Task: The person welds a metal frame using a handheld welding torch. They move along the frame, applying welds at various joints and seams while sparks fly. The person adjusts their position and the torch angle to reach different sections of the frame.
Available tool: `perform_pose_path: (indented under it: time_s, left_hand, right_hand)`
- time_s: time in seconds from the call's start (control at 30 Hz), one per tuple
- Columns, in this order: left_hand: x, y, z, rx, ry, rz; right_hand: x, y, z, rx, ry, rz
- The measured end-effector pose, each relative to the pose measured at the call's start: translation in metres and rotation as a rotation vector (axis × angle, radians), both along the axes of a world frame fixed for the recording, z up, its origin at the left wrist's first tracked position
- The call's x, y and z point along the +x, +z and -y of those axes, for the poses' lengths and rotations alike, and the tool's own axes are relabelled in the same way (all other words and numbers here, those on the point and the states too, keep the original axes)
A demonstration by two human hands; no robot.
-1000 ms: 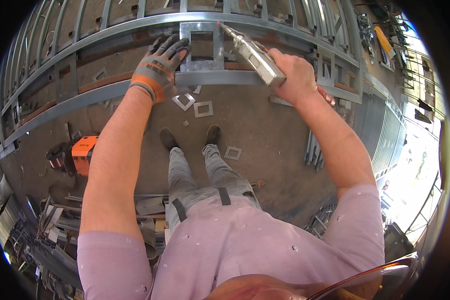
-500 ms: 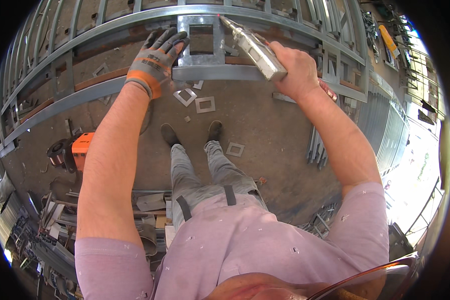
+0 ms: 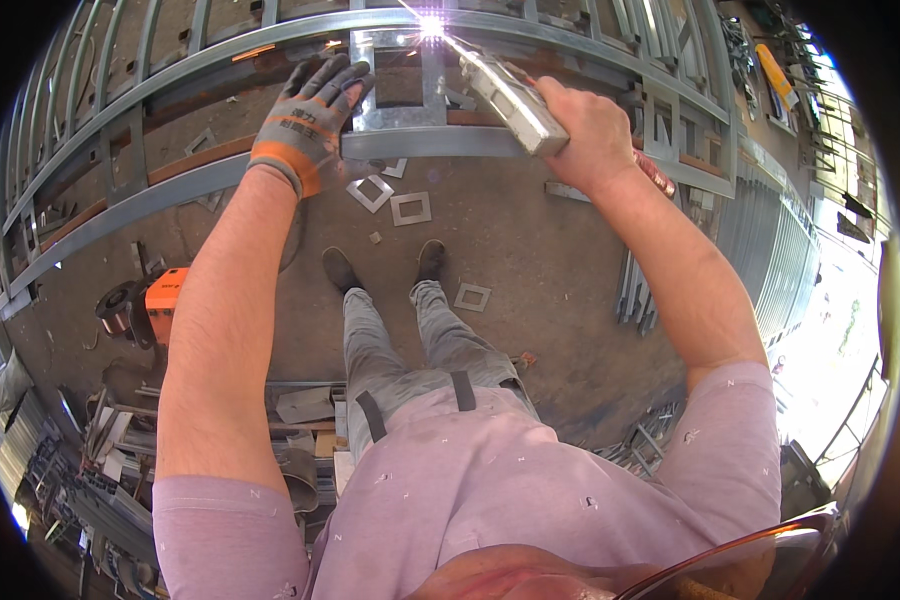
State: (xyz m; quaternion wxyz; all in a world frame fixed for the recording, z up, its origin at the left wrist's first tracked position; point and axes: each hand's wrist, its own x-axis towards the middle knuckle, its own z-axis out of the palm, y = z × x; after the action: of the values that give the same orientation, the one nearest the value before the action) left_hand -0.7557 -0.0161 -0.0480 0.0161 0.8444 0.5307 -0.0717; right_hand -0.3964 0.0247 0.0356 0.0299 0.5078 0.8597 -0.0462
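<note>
A galvanized steel plate with a rectangular cut-out spans two rails of a long metal frame in front of me. My left hand, in a grey and orange glove, lies with fingers stretched out against the plate's left edge. My bare right hand is wrapped round a silver welding gun, its nozzle pointing to the plate's upper right corner. There a bright violet-white arc burns and hides the joint. The glove covers part of the plate's left side.
Several loose cut-out plates lie on the floor near my shoes. To the left stand an orange machine and a wire spool. Metal bars are stacked at right, and scrap is piled behind me at left.
A bright arc with flying sparks has appeared at the nozzle tip, where only a small red dot showed before. Both hands have stayed almost in place.
</note>
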Motion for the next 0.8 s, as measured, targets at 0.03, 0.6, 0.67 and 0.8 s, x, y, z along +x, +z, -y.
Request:
perform_pose_path:
  time_s: [0.03,0.6,0.67,0.8]
  left_hand:
    - [0.001,0.0,0.0,0.001,0.001,-0.007]
    - [0.003,0.002,0.0,-0.018,0.013,-0.041]
    - [0.003,0.004,0.001,-0.027,0.01,-0.044]
    - [0.003,0.005,0.001,-0.026,0.012,-0.046]
  right_hand:
    - [-0.001,0.001,0.0,-0.004,-0.002,0.004]
    - [-0.006,0.011,-0.001,-0.029,-0.05,0.075]
    - [-0.005,0.012,-0.001,-0.029,-0.049,0.074]
    - [-0.004,0.015,-0.001,-0.032,-0.043,0.067]
